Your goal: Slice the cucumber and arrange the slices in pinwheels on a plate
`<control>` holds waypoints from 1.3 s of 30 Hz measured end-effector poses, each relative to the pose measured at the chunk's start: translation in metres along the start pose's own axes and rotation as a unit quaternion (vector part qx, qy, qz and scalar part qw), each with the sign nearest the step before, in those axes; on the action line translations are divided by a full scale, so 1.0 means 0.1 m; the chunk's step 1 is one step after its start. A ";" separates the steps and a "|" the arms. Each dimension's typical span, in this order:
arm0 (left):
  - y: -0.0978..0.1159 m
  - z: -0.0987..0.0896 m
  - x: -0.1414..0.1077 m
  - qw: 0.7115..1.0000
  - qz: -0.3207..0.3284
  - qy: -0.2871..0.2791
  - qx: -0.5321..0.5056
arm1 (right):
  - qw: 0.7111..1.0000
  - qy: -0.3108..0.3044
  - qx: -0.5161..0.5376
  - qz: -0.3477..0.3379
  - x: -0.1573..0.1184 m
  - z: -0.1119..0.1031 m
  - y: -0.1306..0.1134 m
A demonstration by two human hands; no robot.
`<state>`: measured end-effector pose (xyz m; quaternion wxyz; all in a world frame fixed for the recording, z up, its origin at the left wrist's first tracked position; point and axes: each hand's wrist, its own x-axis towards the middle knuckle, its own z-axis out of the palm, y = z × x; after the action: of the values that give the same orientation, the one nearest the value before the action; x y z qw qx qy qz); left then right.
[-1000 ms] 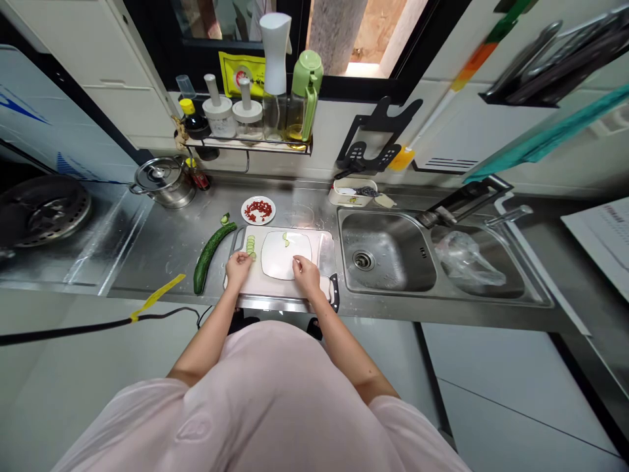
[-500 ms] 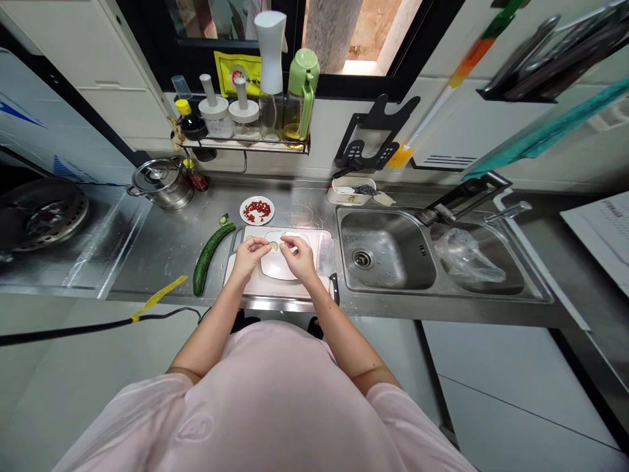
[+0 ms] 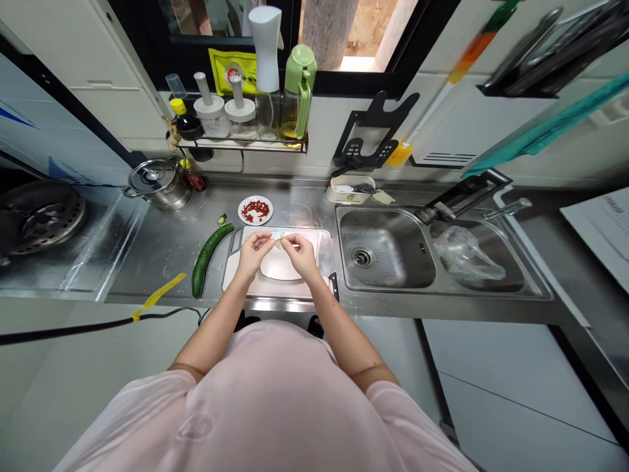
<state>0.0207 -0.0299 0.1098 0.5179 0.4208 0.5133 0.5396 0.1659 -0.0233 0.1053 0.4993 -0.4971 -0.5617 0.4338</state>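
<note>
Above a white plate (image 3: 280, 267) on the cutting board (image 3: 255, 286), my left hand (image 3: 254, 252) and my right hand (image 3: 299, 253) meet at the fingertips. A small pale green cucumber slice (image 3: 278, 244) shows between them, pinched by both. Part of the plate's far rim is hidden by my fingers. Left of the board lies a long green cucumber (image 3: 206, 259), with a small cut end piece (image 3: 223, 219) behind it. Beyond the board stands a white dish of chopped red pieces (image 3: 255, 210). A knife's black handle (image 3: 334, 286) rests at the board's right edge.
A double sink (image 3: 388, 252) lies to the right, with a faucet (image 3: 462, 196) and a plastic bag (image 3: 466, 254). A lidded pot (image 3: 160, 185) stands at the back left. Bottles and jars fill a wall shelf (image 3: 246, 145). A small container (image 3: 350, 191) sits behind the sink.
My hands have come closer together, and the slice now shows between both hands' fingertips, smaller in view. The camera view has shifted slightly.
</note>
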 end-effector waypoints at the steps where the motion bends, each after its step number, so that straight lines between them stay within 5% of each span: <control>1: 0.00 0.00 0.00 1.000 0.003 0.010 0.005 | 1.000 0.006 0.010 0.004 0.01 -0.01 0.00; 4: -0.01 0.00 -0.03 0.999 -0.041 -0.017 0.022 | 0.999 0.021 0.029 0.013 0.04 -0.05 0.00; 9: 0.01 0.04 -0.10 0.966 -0.214 -0.137 -0.037 | 0.999 0.023 0.029 0.003 0.05 -0.10 0.00; 17: 0.05 0.09 0.01 0.920 -0.321 -0.160 -0.157 | 1.000 -0.013 0.021 0.001 0.01 -0.13 -0.05; 26: 0.12 0.12 0.09 0.931 -0.298 -0.140 -0.157 | 0.999 -0.026 -0.029 -0.036 0.04 -0.18 -0.02; 39: 0.07 0.15 0.10 0.990 -0.115 -0.065 -0.039 | 0.995 -0.016 -0.079 -0.066 0.02 -0.18 0.00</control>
<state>0.0332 -0.0178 0.1181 0.6247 0.3727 0.5021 0.4676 0.1836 -0.0214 0.1078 0.4773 -0.4898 -0.6333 0.3623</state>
